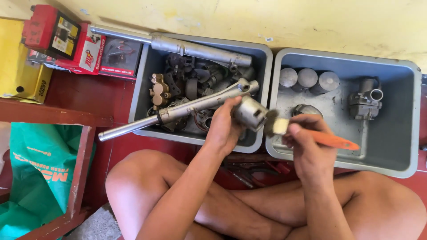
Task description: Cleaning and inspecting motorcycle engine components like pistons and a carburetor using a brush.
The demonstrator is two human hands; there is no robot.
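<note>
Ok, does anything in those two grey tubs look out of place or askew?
Yes. In the left tub, two long metal tubes do not fit: one lies slantwise, its end past the front rim, and the other rests along the back rim. The right tub looks tidy, three cylinders lined up.

The left hand [226, 129] is covering part of the piston [250, 113], so its near side is not showing. The brush [311, 133] bristles are blurring against the piston. In the left tub [147, 89], the parts under the two fork tubes [178, 111] are lying in shadow, too tangled to tell apart. The green bag [40, 173] is running off the left and bottom edges.
</note>
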